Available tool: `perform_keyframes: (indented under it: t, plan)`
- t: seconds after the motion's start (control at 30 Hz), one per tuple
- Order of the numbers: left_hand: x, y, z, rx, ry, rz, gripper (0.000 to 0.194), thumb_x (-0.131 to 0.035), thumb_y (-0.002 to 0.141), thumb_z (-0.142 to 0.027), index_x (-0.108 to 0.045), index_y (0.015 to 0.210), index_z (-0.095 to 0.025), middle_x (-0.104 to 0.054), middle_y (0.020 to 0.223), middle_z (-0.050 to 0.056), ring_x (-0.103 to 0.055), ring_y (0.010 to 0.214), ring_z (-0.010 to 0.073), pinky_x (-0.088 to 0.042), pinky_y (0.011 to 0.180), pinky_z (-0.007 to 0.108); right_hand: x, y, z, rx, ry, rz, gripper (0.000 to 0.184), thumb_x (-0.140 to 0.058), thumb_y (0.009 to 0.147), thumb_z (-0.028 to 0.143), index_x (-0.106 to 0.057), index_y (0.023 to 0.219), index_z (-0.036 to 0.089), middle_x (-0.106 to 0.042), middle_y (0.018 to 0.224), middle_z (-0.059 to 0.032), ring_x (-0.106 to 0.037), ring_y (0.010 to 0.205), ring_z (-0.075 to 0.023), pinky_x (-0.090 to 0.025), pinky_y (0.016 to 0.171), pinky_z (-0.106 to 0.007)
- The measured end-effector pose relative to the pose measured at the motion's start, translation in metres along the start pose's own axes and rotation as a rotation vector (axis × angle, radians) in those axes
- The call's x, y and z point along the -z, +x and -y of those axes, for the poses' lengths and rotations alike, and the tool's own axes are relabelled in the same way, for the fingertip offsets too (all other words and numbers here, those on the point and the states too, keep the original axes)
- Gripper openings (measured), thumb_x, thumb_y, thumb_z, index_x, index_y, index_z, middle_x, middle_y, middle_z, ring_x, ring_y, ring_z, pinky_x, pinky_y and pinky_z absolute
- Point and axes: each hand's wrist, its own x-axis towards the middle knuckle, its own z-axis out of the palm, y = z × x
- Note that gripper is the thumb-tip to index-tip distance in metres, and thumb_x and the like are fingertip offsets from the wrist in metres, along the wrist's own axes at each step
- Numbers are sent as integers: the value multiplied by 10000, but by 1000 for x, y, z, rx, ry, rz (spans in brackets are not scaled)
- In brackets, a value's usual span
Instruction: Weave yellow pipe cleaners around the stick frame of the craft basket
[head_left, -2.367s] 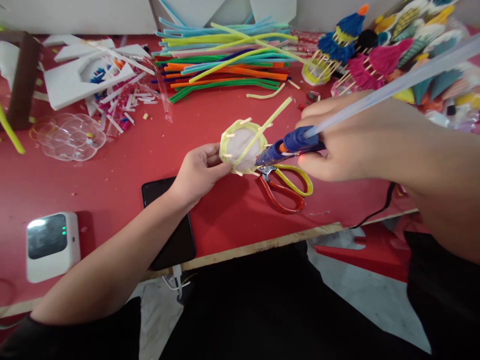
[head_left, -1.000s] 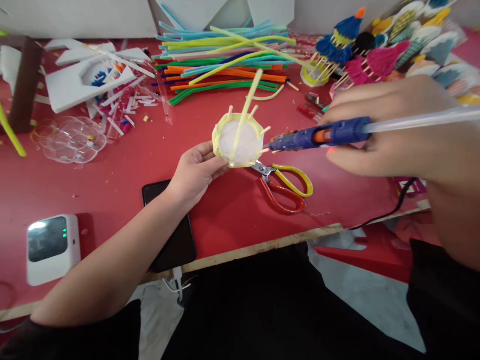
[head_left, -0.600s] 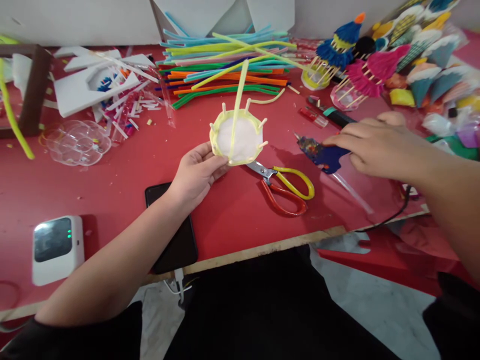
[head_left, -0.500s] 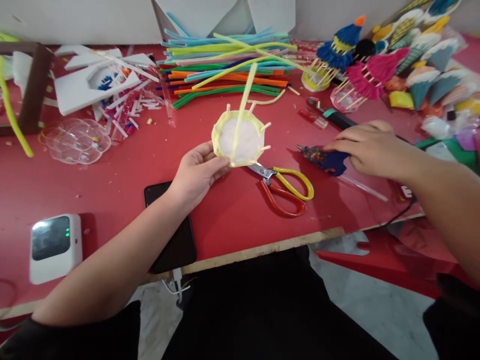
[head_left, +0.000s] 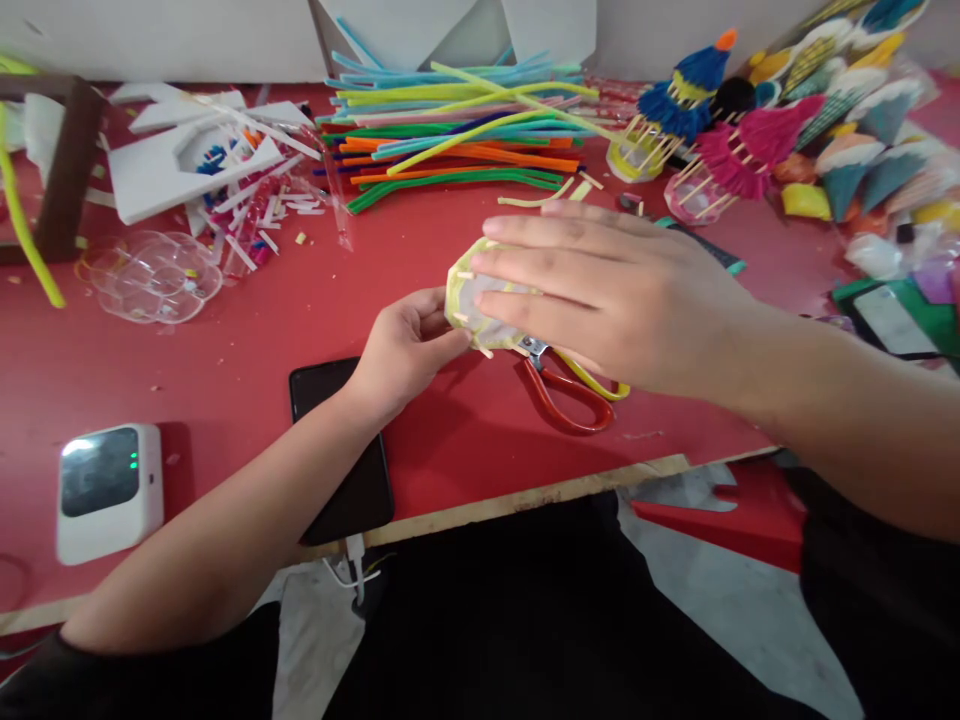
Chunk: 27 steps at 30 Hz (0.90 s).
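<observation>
My left hand [head_left: 409, 350] pinches the near left edge of a small pale disc [head_left: 474, 300], thumb in front. The disc has a fuzzy yellow pipe-cleaner rim and short wooden sticks poking out around it. Over its right part lies my right hand [head_left: 592, 290], fingers stretched out and close together; the thumb is hidden. A yellow strip's tip [head_left: 581, 190] shows just above the right hand's knuckles. Behind and below the disc, scissors [head_left: 574, 395] with red and yellow handles rest on the red table [head_left: 465, 430], partly covered by the right hand.
Many coloured pipe cleaners [head_left: 457, 130] lie at the back. Small figures with a blue hat [head_left: 686, 90] and a pink hat [head_left: 765, 150] stand back right. At left are a clear flower-shaped tray [head_left: 154, 280], white foam pieces [head_left: 150, 185], a phone [head_left: 349, 490] and a white device [head_left: 112, 490].
My right hand has left the glue gun at the right and come over the disc. The disc has turned in my left hand and shifted slightly right. The upright yellow strip is now mostly hidden.
</observation>
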Motion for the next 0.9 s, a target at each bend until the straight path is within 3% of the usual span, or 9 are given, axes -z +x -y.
perform_keyframes:
  t: [0.13,0.27,0.37,0.47,0.7,0.9]
  plan:
    - [0,0,1,14,-38,14,336,-798,743,-179,-738,1072,-143,-814,1111,88,-776,1038,239,-612,965,359,-2,11,-3,32,-167,10,474,-266,1107,226,-740,1106,229,-757,1166,-31,-657,1241,-204,-488,1125,-435]
    - [2,3,2,30,-107,8,354,-817,728,-167,-747,1075,-156,-819,1085,80,-776,1045,241,-616,949,346,-1,8,-10,56,-274,-27,457,-290,1091,179,-735,1025,258,-758,1089,-13,-669,1149,-183,-412,1201,-492]
    - [3,5,4,31,-102,-4,369,-823,726,-170,-757,1089,-161,-818,1079,81,-771,1060,249,-617,943,349,0,8,-10,52,-297,73,532,-232,1090,170,-738,967,276,-736,951,12,-678,1039,-180,-363,1231,-534]
    - [4,5,4,26,-110,-15,356,-836,715,-164,-764,1064,-162,-818,1062,83,-773,1043,246,-619,926,340,0,11,-8,37,-274,179,578,-203,1088,180,-747,913,262,-707,887,5,-657,932,-176,-397,1197,-493]
    - [4,6,2,40,-142,-22,338,-873,681,-193,-757,998,-174,-815,1028,72,-778,973,221,-620,929,345,-2,14,-16,82,-137,194,538,-272,1090,246,-788,937,253,-693,887,-17,-600,944,-208,-451,986,-451]
    - [3,7,3,40,-125,-16,322,-869,691,-198,-755,992,-194,-819,1055,62,-775,1004,226,-620,951,346,-2,18,-17,67,-134,320,460,-350,1060,226,-802,992,279,-719,939,-30,-583,1027,-246,-396,1028,-480]
